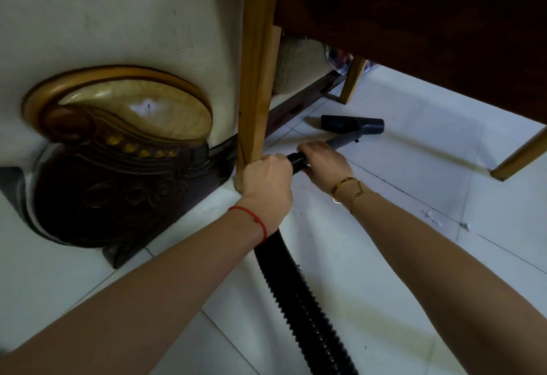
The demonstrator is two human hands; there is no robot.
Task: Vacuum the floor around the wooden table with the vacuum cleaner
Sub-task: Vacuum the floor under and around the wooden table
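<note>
black hose (296,286) w/in both hands' fingers (310,147)

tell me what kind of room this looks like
Most likely a home living room. A cream upholstered sofa with a carved dark wood arm panel stands beside a wooden table, all on a white tiled floor. Both hands grip the vacuum hose, so it's household cleaning.

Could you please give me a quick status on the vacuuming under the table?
Left hand and right hand both grip the hose. Floor nozzle flat on tiles under table. Table leg close beside left hand.
</note>
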